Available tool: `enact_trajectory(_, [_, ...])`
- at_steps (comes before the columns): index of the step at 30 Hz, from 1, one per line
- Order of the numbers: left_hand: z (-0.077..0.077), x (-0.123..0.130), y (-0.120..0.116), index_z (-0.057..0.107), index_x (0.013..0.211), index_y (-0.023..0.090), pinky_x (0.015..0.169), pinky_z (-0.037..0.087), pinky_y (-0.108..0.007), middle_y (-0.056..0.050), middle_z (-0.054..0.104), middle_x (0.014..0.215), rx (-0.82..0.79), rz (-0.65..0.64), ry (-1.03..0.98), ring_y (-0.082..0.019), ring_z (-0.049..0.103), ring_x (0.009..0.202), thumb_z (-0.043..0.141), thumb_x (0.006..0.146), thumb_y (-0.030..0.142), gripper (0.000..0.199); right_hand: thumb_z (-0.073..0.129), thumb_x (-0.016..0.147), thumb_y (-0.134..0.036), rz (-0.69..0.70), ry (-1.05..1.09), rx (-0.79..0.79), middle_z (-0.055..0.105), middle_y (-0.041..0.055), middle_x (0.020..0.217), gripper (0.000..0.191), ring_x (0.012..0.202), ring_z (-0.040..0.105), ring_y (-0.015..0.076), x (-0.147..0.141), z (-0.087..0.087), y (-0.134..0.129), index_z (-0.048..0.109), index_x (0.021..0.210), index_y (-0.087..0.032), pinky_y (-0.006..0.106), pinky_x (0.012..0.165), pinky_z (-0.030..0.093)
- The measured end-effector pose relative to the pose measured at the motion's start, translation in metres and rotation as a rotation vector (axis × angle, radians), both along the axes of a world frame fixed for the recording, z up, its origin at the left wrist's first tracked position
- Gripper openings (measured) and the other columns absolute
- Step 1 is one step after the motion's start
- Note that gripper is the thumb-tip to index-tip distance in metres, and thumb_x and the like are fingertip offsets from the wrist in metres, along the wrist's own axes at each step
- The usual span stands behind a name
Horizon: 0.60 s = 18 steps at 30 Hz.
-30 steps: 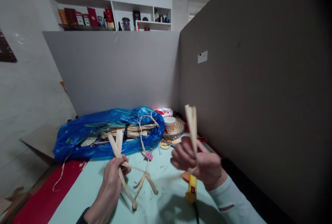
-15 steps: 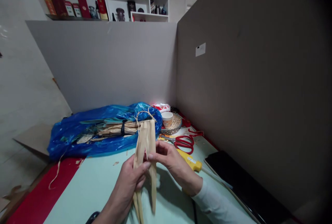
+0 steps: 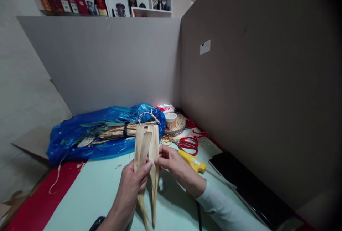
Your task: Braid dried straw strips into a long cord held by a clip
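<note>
Pale dried leaf strips (image 3: 146,142), perhaps corn husk, stand upright between my two hands, with pointed ends hanging below. My left hand (image 3: 136,179) is closed round the left strips, thumb across their front. The thumb and fingers of my right hand (image 3: 173,165) pinch the right-hand strips at about the same height. A thin twisted cord (image 3: 148,114) loops out above the strips' top ends. Just right of my right hand lies a yellow glue gun (image 3: 193,161) with a clear stick in its rear. Red-handled scissors (image 3: 188,145) rest behind it.
Behind my hands, a blue plastic bag (image 3: 66,134) holds a tied bundle of dried leaves (image 3: 114,131). A paper cup (image 3: 171,119) stands in a woven basket (image 3: 181,126). A black flat device (image 3: 248,188) lies to the right, beside a grey partition (image 3: 240,81).
The strips have spread apart at the top, and a narrower middle strip now shows between them. Both hands keep their hold. The camera view has shifted slightly.
</note>
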<state>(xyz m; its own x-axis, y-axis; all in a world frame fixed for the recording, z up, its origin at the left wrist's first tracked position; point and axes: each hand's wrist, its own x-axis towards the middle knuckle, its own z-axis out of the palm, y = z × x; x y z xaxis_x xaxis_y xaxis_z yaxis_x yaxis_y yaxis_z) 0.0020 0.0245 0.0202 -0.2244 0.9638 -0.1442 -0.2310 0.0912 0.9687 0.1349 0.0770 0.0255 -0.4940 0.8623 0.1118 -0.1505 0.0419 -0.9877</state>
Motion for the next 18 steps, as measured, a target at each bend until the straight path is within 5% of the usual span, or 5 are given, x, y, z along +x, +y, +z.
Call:
enact_trajectory(9, [0.006, 0.0, -0.004, 0.054, 0.082, 0.015, 0.037, 0.01, -0.012, 0.016, 0.027, 0.044, 0.007, -0.004, -0.078, 0.001, 0.014, 0.037, 0.079, 0.063, 0.042, 0.041, 0.057, 0.071, -0.022, -0.01, -0.089, -0.022, 0.045, -0.0078, 0.052, 0.01, 0.043, 0.036, 0.0063, 0.006, 0.006, 0.002, 0.052, 0.078, -0.017, 0.019, 0.043, 0.027])
enact_trajectory(14, [0.008, 0.003, -0.005, 0.059, 0.088, 0.013, 0.046, 0.041, -0.018, 0.003, 0.059, 0.057, 0.012, -0.001, 0.025, -0.007, 0.046, 0.043, 0.079, 0.062, 0.04, 0.042, 0.063, 0.074, -0.033, 0.074, 0.001, -0.006, 0.056, -0.0019, 0.065, 0.021, 0.055, 0.05, 0.01, 0.003, 0.006, -0.005, 0.054, 0.081, -0.015, 0.022, 0.054, 0.039])
enact_trajectory(18, [0.009, 0.004, -0.007, 0.059, 0.086, 0.014, 0.055, 0.049, -0.024, 0.003, 0.059, 0.059, 0.01, 0.016, 0.066, -0.011, 0.053, 0.05, 0.077, 0.064, 0.038, 0.037, 0.065, 0.073, -0.029, 0.033, -0.069, 0.049, 0.051, -0.0034, 0.061, 0.018, 0.052, 0.044, 0.009, 0.002, 0.001, -0.003, 0.055, 0.076, -0.014, 0.022, 0.05, 0.033])
